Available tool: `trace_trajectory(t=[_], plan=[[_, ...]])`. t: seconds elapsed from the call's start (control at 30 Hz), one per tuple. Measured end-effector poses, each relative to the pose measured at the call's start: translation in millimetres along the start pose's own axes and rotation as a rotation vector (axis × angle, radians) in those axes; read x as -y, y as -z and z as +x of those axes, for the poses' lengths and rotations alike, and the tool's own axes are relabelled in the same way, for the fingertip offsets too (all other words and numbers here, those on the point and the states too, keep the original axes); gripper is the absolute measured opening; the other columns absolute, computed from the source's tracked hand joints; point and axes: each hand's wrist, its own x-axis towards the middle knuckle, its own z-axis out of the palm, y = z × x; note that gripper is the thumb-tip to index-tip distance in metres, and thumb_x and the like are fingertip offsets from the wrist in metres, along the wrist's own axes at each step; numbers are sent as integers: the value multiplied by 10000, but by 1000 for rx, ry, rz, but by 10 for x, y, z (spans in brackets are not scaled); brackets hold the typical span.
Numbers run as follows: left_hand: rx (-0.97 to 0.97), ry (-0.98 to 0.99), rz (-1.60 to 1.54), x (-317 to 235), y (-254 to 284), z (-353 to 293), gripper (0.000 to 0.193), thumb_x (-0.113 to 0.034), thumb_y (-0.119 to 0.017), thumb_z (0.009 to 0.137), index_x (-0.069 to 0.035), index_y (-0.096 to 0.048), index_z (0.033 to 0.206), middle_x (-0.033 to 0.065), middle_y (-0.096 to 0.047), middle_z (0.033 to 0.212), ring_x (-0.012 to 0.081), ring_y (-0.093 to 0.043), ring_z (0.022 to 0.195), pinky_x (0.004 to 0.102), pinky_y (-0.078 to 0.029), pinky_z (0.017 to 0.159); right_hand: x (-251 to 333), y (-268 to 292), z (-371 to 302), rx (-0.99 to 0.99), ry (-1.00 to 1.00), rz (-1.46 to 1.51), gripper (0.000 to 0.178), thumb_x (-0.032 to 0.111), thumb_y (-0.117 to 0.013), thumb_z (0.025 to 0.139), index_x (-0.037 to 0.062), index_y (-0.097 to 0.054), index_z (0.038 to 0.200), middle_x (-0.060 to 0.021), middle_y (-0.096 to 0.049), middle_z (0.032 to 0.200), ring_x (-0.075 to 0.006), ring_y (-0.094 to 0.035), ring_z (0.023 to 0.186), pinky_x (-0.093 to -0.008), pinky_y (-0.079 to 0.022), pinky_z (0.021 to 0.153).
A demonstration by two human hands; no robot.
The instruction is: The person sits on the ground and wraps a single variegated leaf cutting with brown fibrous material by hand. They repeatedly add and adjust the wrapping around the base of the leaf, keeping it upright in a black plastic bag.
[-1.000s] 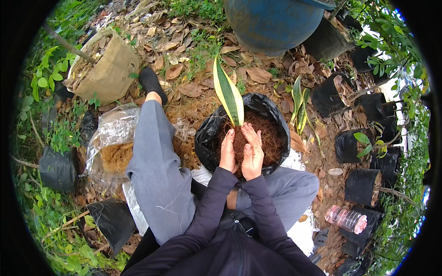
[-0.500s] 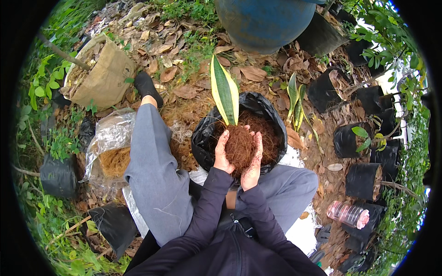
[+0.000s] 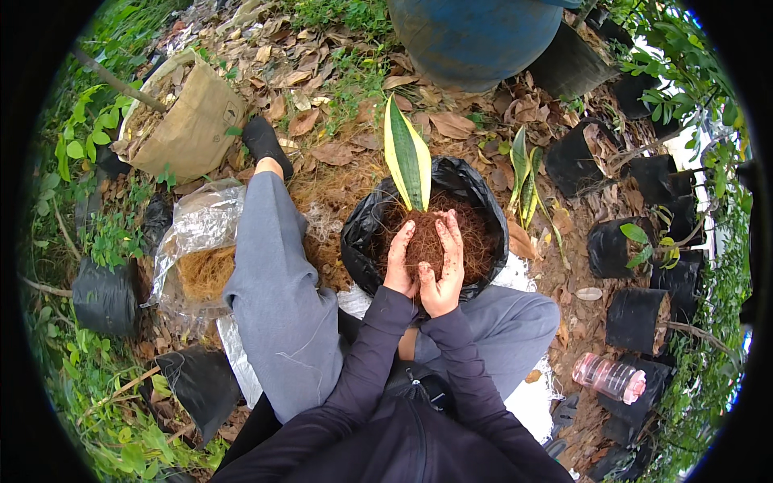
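A snake plant leaf (image 3: 410,157), green with yellow edges, stands upright over a black plastic grow bag (image 3: 364,270). Its base sits in a clump of brown fibrous soil (image 3: 422,241) at the bag's mouth. My left hand (image 3: 401,259) cups the clump's left side with fingers pointing away from me. Curved round the right side is my right hand (image 3: 444,270), its thumb lying over the near part of the clump. Soil specks cover the skin of both hands. The lower part of the clump is hidden by my hands.
Another snake plant (image 3: 525,179) lies just right of the bag. Fibre shows in a clear plastic bag (image 3: 205,274) left of my leg. A beige sack (image 3: 189,133), a blue barrel (image 3: 475,44), several black grow bags (image 3: 636,318) and a pink-capped bottle (image 3: 609,377) surround me.
My hands have turned from cupping under the clump to pressing round its sides. The clump and leaf sit lower in the bag. The whole view has shifted slightly.
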Motion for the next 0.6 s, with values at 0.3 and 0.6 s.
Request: trace_trajectory(t=[0.3,0.6], plan=[[-42,-134,205,-55,2,31,282,-102,-629,908,11,-598,1164,61,-659,1067,133,-630,915,280,-505,822,-86,-32,32,37,-247,343,466,176,-511,949,-15,-459,1371,-189,-380,1482,-322,-351,1382,-402,-257,1134],[-5,-244,498,80,-155,16,406,-39,-647,900,24,-513,1279,61,-628,1160,122,-581,1049,265,-452,934,-205,-117,-6,-217,-394,630,360,197,-545,969,-3,-546,1267,-154,-517,1355,-264,-503,1242,-389,-385,1061]])
